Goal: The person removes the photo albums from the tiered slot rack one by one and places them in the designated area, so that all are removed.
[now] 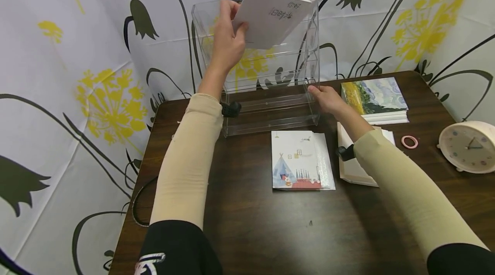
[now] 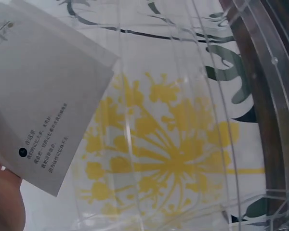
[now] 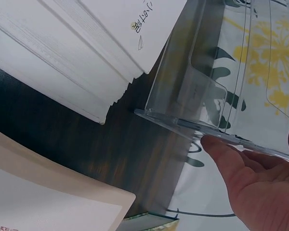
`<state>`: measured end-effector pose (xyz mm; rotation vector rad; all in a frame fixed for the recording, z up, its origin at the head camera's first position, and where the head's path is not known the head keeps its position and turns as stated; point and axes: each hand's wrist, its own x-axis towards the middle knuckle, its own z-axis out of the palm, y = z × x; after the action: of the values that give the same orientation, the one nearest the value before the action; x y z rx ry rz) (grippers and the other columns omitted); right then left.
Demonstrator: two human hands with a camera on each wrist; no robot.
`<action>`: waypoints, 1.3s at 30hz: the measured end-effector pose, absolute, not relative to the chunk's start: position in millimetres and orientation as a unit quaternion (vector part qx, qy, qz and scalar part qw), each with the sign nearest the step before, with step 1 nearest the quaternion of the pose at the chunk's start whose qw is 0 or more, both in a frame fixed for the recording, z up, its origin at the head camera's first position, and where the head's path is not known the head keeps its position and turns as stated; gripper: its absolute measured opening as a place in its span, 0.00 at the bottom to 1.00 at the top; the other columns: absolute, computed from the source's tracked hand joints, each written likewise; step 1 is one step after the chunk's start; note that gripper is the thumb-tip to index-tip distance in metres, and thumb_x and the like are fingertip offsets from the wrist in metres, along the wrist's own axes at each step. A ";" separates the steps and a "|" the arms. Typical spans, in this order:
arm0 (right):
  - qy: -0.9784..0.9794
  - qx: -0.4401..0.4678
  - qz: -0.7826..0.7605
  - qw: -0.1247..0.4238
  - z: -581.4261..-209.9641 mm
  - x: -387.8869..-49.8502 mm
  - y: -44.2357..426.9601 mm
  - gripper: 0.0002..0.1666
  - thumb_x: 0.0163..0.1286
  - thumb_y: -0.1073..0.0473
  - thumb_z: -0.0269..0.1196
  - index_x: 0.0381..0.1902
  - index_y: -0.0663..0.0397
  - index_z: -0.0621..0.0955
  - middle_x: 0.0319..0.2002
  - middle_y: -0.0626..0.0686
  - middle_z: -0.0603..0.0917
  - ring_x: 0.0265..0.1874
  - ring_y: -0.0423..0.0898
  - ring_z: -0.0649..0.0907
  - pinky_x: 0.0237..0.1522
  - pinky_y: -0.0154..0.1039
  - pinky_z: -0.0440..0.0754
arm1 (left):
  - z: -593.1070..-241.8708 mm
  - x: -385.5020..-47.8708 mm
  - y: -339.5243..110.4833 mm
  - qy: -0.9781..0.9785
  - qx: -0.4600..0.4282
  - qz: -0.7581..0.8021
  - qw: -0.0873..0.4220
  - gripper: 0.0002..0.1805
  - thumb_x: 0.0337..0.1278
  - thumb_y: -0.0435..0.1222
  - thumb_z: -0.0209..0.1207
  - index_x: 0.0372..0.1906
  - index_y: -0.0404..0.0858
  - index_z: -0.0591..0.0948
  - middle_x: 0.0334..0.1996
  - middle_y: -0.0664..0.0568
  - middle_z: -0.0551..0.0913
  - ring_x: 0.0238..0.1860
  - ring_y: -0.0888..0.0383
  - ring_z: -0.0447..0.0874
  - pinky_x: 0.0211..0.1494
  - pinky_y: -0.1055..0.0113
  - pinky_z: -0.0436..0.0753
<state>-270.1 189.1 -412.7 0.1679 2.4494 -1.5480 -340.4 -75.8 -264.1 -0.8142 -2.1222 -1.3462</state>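
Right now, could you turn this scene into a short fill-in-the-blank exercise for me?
The left hand holds a book whose cover is ____, and the right hand touches the clear rack.
On the table, the small ring is coloured ____.
The booklet in front of the clear rack shows a tent coloured ____.
The dial at the head view's right edge belongs to a ____.
Missing words: white; pink; blue; clock.

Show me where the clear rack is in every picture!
Head: the clear rack is upper middle.
Left wrist: the clear rack spans the middle and right.
Right wrist: the clear rack is upper right, above the right hand.
Shared landmark: the yellow flower print behind it.
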 end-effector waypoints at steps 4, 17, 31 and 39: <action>0.840 0.060 -0.525 0.120 -414.1 -270.3 188.8 0.28 0.78 0.40 0.45 0.36 0.62 0.68 0.20 0.47 0.64 0.17 0.40 0.66 0.27 0.41 0.70 | -258.7 -335.9 -73.8 -0.791 -0.344 -0.445 0.243 0.15 0.60 0.17 0.51 0.47 0.35 0.67 0.46 0.47 0.72 0.52 0.60 0.74 0.59 0.72 0.71; 0.848 0.055 -0.513 0.119 -412.2 -267.8 188.5 0.37 0.78 0.38 0.45 0.58 0.70 0.70 0.31 0.56 0.69 0.28 0.47 0.74 0.33 0.40 0.74 | -259.3 -297.5 -95.8 -0.767 -0.396 -0.366 0.347 0.28 0.64 0.21 0.50 0.69 0.34 0.69 0.54 0.39 0.69 0.59 0.55 0.70 0.63 0.71 0.70; 0.836 0.064 -0.526 0.142 -410.4 -265.9 190.5 0.39 0.79 0.41 0.43 0.68 0.72 0.64 0.59 0.70 0.69 0.59 0.63 0.73 0.57 0.53 0.77 | -309.5 -189.2 -137.7 -0.710 -0.266 -0.577 0.304 0.11 0.66 0.22 0.51 0.50 0.20 0.71 0.42 0.35 0.79 0.41 0.55 0.82 0.44 0.64 0.82; 0.815 0.072 -0.555 0.149 -409.9 -269.6 187.6 0.38 0.80 0.43 0.45 0.70 0.72 0.62 0.62 0.69 0.65 0.66 0.63 0.67 0.62 0.57 0.72 | -374.3 -150.2 -174.5 -0.758 -0.118 -0.631 0.120 0.13 0.73 0.29 0.48 0.57 0.29 0.71 0.39 0.37 0.82 0.34 0.55 0.87 0.34 0.63 0.86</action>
<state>-269.6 187.6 -409.9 0.2082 2.3433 -1.5961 -150.2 -174.5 -374.3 -0.3443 -2.2141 -1.8427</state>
